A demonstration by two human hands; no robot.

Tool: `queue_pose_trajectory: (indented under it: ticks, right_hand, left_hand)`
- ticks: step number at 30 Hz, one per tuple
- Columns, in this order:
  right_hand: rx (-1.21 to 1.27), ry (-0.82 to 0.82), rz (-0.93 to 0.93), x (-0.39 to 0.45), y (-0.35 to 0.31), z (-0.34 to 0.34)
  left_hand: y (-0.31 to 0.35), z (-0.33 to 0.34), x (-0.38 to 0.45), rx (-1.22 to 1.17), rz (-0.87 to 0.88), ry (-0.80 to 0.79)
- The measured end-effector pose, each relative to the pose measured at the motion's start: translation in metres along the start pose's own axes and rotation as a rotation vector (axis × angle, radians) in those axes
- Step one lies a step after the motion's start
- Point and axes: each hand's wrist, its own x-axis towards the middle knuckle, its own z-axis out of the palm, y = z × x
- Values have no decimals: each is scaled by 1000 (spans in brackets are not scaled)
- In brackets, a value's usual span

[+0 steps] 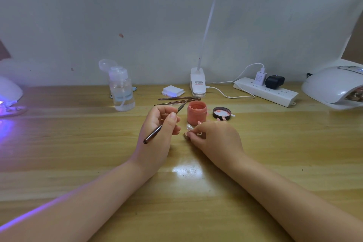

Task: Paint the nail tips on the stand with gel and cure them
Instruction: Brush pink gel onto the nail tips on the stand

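- Gripping a thin brush [164,123], the left hand [157,133] rests on the wooden table [78,153].
- Right hand [214,137] pinches a small stand [185,136] with a clear nail tip [189,126].
- Behind them sits the open pink gel jar [196,112], its lid [222,112] beside it.
- Farthest right, a white curing lamp [334,86].

A single view, from a camera worn on the person's head; it looks forward and down over the wooden bench [78,143], with the white wall [78,15] filling the upper half; both forearms enter from the bottom edge, and the left hand [157,129] and right hand [214,137] sit near, about mid-frame; the wide lens bows the bench's far edge and curves the corners; no second view shares the scene.
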Motion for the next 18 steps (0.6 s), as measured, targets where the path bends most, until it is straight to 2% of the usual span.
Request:
queue_pose_trajectory:
  ticks: [4, 9, 18]
  right_hand:
    - [116, 26, 29, -1, 0, -1]
    - [122, 76, 9, -5, -1, -3]
    - [150, 81, -4, -9, 4, -8]
  left_hand:
    - [0, 0, 0, 9, -7, 2]
    - [1, -3, -1, 9, -8, 3]
    - [12, -10, 11, 108, 70, 96]
